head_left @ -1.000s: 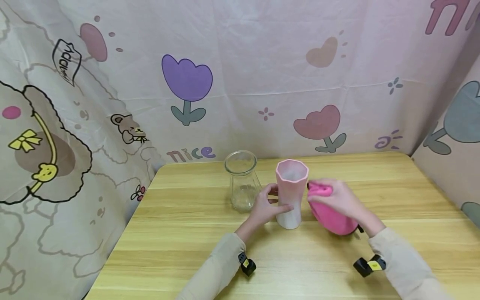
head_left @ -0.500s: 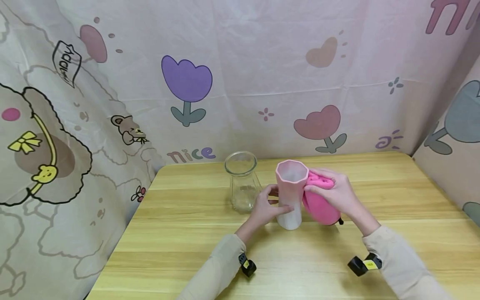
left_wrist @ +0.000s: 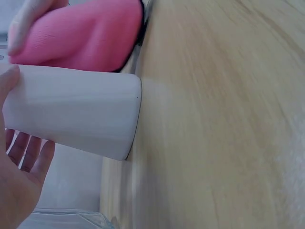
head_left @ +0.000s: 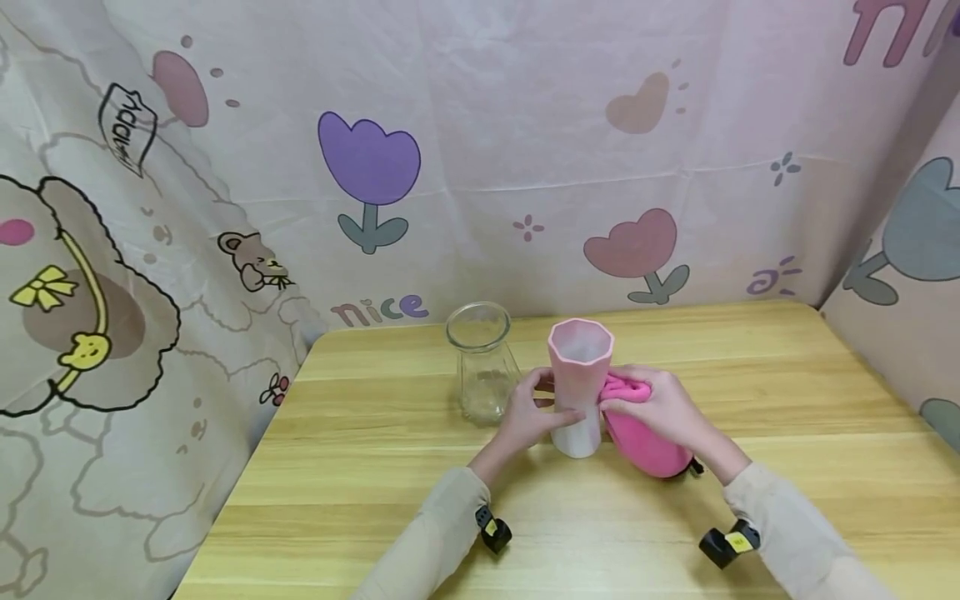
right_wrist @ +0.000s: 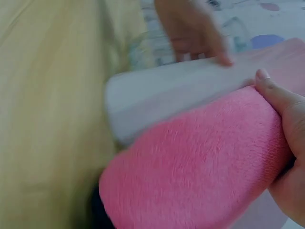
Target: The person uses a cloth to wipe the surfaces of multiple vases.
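Observation:
An upright vase (head_left: 581, 383), pink at its faceted rim and fading to white at the base, stands on the table. My left hand (head_left: 527, 412) grips it from the left, thumb across the front and fingers round the far side. In my right hand (head_left: 663, 408) is a bunched bright pink plush cloth (head_left: 648, 446), pinched near its folded top against the vase's right side. In the right wrist view the cloth (right_wrist: 200, 162) hangs along the vase (right_wrist: 167, 95), and a dark edge shows at its lower end. The vase's white base (left_wrist: 105, 109) sits at the tabletop in the left wrist view.
A clear glass vase (head_left: 483, 367) with a wide rim stands just left of my left hand, near the table's back edge. The wooden table (head_left: 360, 467) meets a printed cloth backdrop (head_left: 480, 150) behind and at both sides.
My right hand first brought the pink cloth left and up to the vase's rim, then slid it down along the vase's side. My left hand keeps its hold on the vase.

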The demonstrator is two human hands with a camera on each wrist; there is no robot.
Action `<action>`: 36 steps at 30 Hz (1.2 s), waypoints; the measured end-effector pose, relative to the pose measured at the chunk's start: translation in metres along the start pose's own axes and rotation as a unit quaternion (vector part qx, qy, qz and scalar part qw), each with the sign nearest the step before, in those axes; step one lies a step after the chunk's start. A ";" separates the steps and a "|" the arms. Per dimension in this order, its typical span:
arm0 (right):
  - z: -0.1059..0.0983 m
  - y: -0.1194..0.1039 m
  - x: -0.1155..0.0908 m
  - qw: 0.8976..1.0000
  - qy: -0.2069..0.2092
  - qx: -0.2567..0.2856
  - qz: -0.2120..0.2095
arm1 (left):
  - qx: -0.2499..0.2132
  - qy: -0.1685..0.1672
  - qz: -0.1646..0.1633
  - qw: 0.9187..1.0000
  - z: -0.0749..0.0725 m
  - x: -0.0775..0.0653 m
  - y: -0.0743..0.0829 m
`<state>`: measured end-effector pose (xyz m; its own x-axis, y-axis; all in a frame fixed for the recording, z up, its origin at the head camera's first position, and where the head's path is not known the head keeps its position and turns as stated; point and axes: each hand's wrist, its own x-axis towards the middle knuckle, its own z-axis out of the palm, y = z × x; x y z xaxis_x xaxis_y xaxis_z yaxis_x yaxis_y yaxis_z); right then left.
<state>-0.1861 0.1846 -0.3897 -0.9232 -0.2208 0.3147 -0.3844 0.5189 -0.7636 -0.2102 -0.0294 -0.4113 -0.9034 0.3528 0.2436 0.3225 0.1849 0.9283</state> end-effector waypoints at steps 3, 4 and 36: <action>-0.004 -0.006 0.001 1.000 0.009 0.015 0.005 | -0.001 -0.002 0.004 1.000 -0.002 -0.004 0.012; -0.004 -0.007 0.001 1.000 0.009 0.017 0.008 | -0.001 -0.002 0.002 1.000 -0.002 -0.004 0.012; 0.011 0.018 0.006 0.992 -0.122 -0.037 -0.023 | 0.002 -0.001 -0.005 1.000 -0.001 -0.005 0.016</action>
<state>-0.1987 0.1836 -0.4078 -0.8794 -0.4343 0.1952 -0.4336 0.5612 -0.7050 -0.2008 -0.0295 -0.3972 -0.9065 0.3519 0.2331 0.3137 0.1922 0.9299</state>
